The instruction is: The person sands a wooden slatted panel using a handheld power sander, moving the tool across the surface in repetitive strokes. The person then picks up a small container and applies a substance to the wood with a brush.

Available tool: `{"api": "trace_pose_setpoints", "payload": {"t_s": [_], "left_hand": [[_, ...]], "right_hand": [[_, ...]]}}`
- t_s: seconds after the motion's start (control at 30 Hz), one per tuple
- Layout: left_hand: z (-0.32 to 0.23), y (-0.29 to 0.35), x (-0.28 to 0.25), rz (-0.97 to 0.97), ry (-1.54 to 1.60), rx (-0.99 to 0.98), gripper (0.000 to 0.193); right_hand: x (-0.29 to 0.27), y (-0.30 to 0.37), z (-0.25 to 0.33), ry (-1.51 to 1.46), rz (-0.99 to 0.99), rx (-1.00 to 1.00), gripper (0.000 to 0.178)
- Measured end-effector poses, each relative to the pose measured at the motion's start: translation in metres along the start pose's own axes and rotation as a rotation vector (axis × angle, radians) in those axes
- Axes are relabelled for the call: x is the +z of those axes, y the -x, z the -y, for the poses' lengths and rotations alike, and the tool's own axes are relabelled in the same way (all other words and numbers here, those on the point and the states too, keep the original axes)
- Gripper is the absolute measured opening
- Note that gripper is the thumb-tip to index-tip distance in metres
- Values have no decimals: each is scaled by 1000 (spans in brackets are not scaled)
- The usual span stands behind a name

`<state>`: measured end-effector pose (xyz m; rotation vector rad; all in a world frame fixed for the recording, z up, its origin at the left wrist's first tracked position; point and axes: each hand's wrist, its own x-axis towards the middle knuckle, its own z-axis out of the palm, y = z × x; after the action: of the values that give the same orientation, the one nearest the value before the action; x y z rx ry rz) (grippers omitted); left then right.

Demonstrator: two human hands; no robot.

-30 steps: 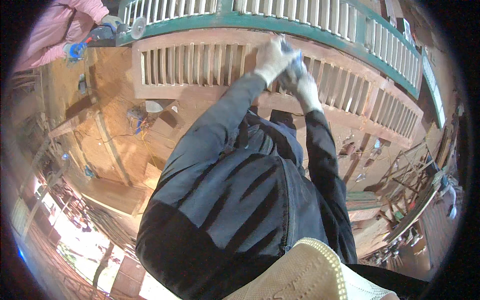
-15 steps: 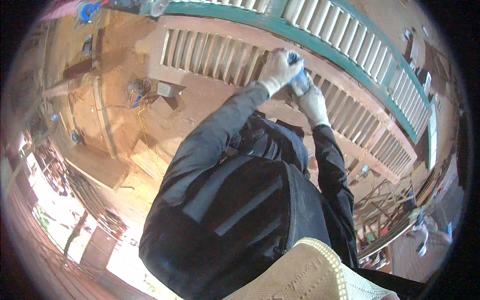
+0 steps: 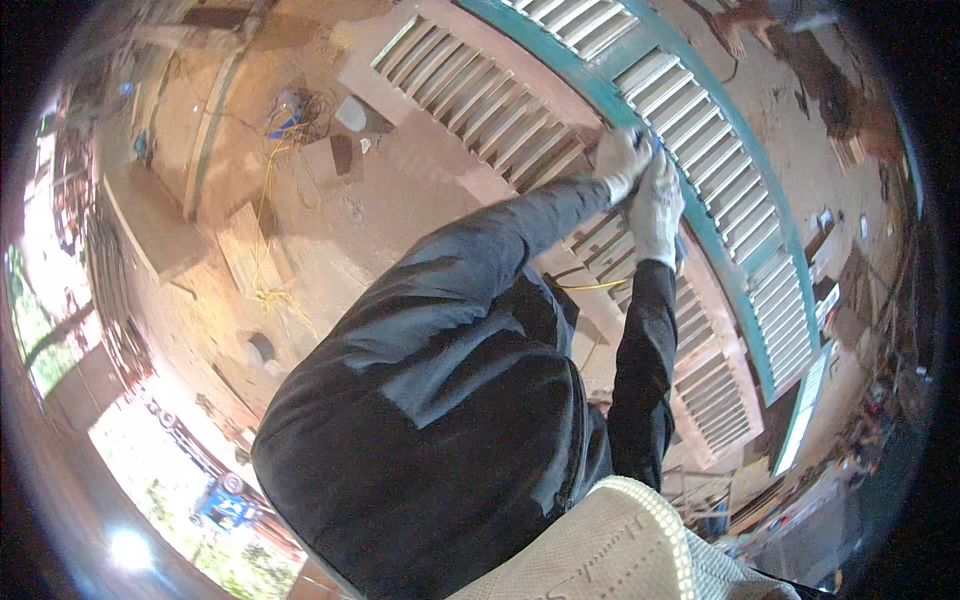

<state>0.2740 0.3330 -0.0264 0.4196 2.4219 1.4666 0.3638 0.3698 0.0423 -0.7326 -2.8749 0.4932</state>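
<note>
Two grips: the left hand [image 3: 622, 155] and the right hand [image 3: 657, 205], both gloved, are curling around a blue tool [image 3: 655, 146] between 1 and 2 o'clock; gloves are hiding most of it and the exact finger closure.
Shift since half a second ago: the hands are now appearing closer to the green panel [image 3: 765, 262], and the whole view is turning, so the pinkish louvred panel [image 3: 440, 120] is slanting more steeply, from 11 down to 4 o'clock.
Yellow cord: a bright length [image 3: 597, 286] is now showing beside the right forearm, toward 3 o'clock.
Green neighbour: this white-slatted panel is running alongside the pinkish one, on its far side.
Floor pieces: a pale block [image 3: 350, 113] is lying toward 11 o'clock, a brown board [image 3: 152, 220] between 9 and 10.
In the way: the left sleeve [image 3: 480, 245] is covering some slats; beige fabric [image 3: 590, 545] is filling 5 o'clock.
</note>
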Motion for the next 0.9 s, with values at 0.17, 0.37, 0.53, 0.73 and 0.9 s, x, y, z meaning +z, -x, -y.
{"api": "trace_pose_setpoints", "payload": {"t_s": [0.17,0.37,0.53,0.73,0.9], "left_hand": [[-33,94,78,-9,-36,-78,26],[-85,197,177,25,71,-86,20],[-119,283,244,99,172,-130,18],[-123,290,234,172,222,-127,20],[-88,207,174,6,237,-63,22]], "right_hand": [[-25,78,-78,-42,-8,96,45],[-78,161,-185,47,7,64,55],[-123,223,-244,-34,126,164,77],[-99,241,-268,-526,95,429,62],[-59,159,-218,-310,155,246,47]]}}
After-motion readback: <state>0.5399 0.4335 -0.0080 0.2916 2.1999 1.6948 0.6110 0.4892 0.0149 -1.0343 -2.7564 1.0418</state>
